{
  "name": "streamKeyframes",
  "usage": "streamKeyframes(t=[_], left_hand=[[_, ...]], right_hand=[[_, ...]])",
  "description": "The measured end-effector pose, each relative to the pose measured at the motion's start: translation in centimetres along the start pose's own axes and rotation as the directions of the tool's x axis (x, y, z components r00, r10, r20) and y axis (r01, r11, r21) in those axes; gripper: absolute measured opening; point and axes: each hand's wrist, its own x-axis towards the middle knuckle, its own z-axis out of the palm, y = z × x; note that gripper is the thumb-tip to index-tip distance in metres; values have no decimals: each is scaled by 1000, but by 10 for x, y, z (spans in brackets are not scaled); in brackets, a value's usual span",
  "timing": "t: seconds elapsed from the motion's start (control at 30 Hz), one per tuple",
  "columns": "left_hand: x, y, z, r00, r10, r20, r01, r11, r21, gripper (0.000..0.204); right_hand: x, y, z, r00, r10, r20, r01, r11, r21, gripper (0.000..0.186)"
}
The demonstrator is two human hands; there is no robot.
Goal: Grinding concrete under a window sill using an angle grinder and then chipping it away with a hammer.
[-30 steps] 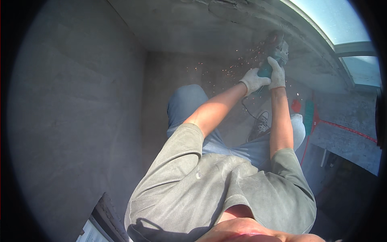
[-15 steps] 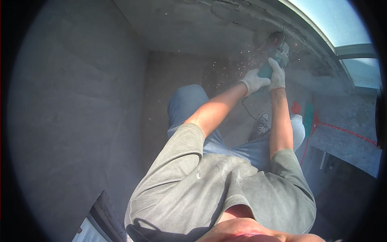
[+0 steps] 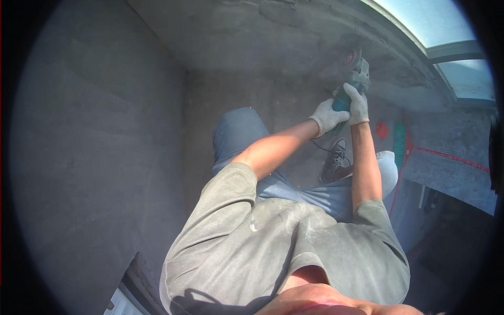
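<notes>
My left hand (image 3: pixel 329 115), in a white knit glove, grips the rear of a teal angle grinder (image 3: pixel 342 100) with a black cable hanging from it. My right hand (image 3: pixel 358 102), gloved alike, is closed on the same tool farther forward. The grinder's disc (image 3: pixel 351 58), with a reddish centre, is at the rough concrete surface (image 3: pixel 310 37) below the window edge, in a haze of dust; whether it touches cannot be told. My bent legs (image 3: pixel 239 134) and a black sneaker (image 3: pixel 333 163) are under my arms.
A plain grey wall (image 3: pixel 100 147) runs along the left. At upper right is a glazed window (image 3: pixel 420 21) with a grey frame. Right of my knee are a teal broom head (image 3: pixel 399 144), a small red object (image 3: pixel 381 130), red-striped bars (image 3: pixel 451 157) and a grey board (image 3: pixel 446 184).
The spray of orange sparks has mostly died away. The grinder and both hands sit a little lower in the picture, and the disc's face shows more. The whole view has shifted slightly.
</notes>
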Motion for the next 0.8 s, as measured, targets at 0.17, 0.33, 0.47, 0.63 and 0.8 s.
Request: streamKeyframes(t=[0.17, 0.33, 0.47, 0.63, 0.8], left_hand=[[5, 2, 9, 997, 25, 75, -21, 998, -62, 51], [18, -2, 9, 994, 5, 105, 4, 996, -84, 48], [27, -6, 12, 993, -21, 118, 39, 988, -152, 46], [27, -8, 15, 995, -21, 100, 37, 987, -157, 45], [31, -10, 19, 996, -9, 85, 27, 976, -216, 48]], right_hand=[[-2, -3, -11, 999, -34, -39, 36, 998, 57, 35], [9, -3, -14, 997, -42, -64, 44, 999, 25, 36], [16, -4, -15, 998, -37, -46, 37, 999, -14, 37], [18, -3, -17, 997, -52, -60, 52, 999, -12, 36], [26, -3, -20, 997, -51, -57, 50, 998, -29, 36]])
